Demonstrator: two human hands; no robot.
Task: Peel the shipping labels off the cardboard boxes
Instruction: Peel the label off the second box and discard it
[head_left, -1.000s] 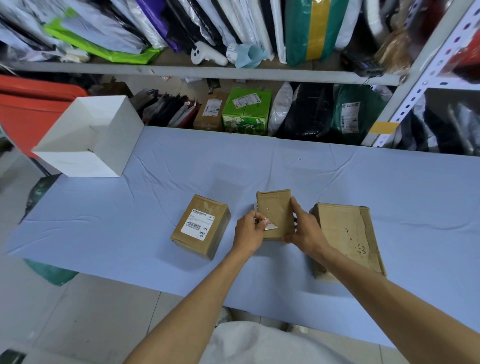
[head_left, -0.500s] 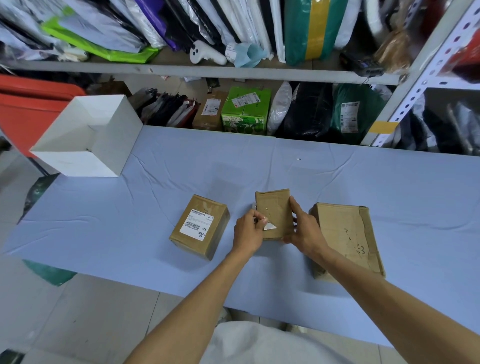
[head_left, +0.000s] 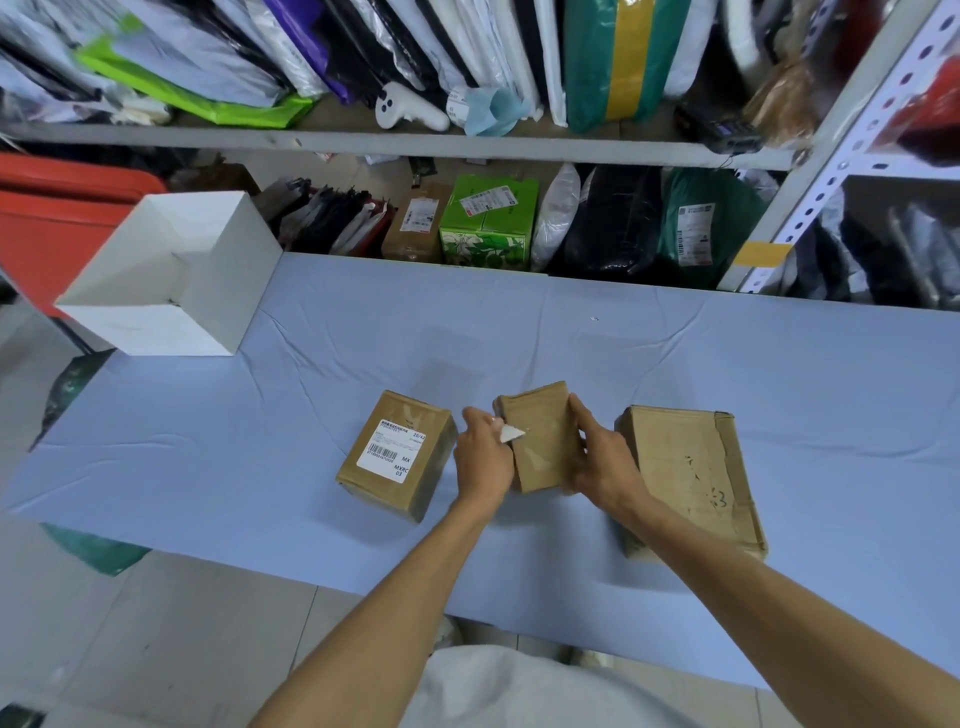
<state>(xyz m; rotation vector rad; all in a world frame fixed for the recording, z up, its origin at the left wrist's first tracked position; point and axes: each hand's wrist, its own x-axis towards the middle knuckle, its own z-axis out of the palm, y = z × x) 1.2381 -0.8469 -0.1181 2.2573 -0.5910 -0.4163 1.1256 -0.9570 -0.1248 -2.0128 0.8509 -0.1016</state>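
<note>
Left grip (head_left: 485, 457) pinching label (head_left: 511, 432), right grip (head_left: 602, 460) holding box (head_left: 543, 441), three boxes (head_left: 397, 454)

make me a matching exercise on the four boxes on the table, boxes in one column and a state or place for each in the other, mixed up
Things
1. white box
2. left box
3. middle box
4. right box

States
A. gripped by the right hand while the left hand pinches its label
B. barcode label stuck flat on top
C. open, at the far left corner of the table
D. biggest brown one, no label showing on top

Pairs: 1-C, 2-B, 3-A, 4-D
</note>
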